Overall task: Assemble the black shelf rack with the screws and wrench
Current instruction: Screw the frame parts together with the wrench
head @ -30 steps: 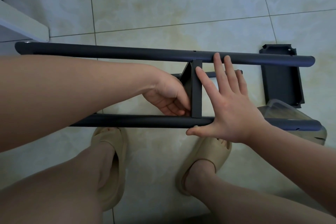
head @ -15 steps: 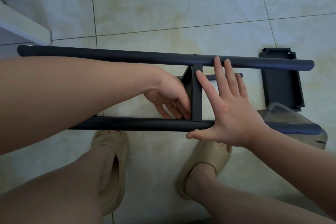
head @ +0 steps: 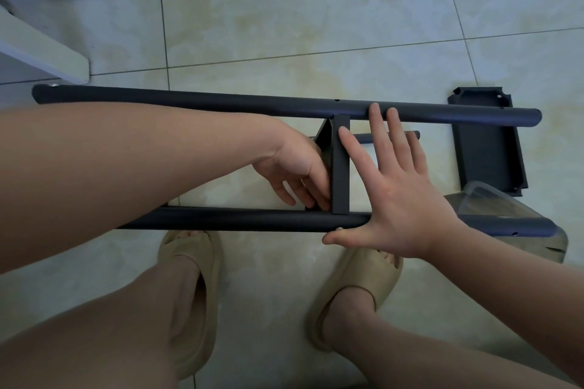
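Note:
Two long black tubes lie across the floor, the far tube [head: 221, 103] and the near tube [head: 237, 221]. A black shelf panel [head: 340, 167] stands on edge between them. My left hand [head: 294, 164] reaches in from the left, its fingertips against the panel's left face just above the near tube. My right hand [head: 401, 199] is spread flat against the panel's right side, fingers reaching the far tube. Its thumb lies under the near tube beside a small silver screw head [head: 339, 229]. No wrench is in view.
A second black shelf panel [head: 486, 148] lies flat on the tiles at the right. A clear plastic container [head: 505, 208] sits under the near tube's right end. A shorter black tube [head: 366, 137] lies behind the panel. White furniture [head: 41, 54] stands at the upper left. My feet in beige slippers [head: 196, 262] are below the frame.
The fingers of my left hand have uncurled and now point down along the panel toward the near tube. My right hand has stayed flat in place.

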{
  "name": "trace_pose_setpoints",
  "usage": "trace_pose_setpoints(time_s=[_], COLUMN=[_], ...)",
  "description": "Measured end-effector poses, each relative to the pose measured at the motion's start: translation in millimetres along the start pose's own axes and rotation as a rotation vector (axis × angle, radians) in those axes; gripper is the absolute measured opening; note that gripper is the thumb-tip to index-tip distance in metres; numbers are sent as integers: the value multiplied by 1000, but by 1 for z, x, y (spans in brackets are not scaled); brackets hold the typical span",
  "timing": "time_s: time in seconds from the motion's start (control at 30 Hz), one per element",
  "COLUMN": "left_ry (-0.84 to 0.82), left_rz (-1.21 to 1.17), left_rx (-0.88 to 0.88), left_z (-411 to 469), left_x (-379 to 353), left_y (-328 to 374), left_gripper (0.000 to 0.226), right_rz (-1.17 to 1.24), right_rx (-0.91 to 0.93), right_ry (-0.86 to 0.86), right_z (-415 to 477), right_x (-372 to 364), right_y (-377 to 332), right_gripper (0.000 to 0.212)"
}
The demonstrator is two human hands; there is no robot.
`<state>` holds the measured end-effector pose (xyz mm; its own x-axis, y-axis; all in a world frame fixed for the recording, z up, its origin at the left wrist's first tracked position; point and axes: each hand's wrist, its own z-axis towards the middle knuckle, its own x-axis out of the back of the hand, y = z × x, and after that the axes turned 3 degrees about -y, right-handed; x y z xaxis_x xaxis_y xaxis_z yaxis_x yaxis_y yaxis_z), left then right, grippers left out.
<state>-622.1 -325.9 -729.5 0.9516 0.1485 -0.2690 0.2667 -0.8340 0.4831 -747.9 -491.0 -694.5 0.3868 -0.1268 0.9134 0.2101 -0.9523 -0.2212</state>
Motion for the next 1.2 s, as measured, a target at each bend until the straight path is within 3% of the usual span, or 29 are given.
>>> trace_pose_setpoints(time_s=[1.2], left_ry=[-75], left_rz=[-172], left_rx=[-53], left_z=[3], left_x=[-3], left_y=[-5], left_gripper=[18], right_rz=[14], right_rx=[-12], right_ry=[-19], right_z=[0], right_x=[3], right_y=[-2], right_gripper=[135])
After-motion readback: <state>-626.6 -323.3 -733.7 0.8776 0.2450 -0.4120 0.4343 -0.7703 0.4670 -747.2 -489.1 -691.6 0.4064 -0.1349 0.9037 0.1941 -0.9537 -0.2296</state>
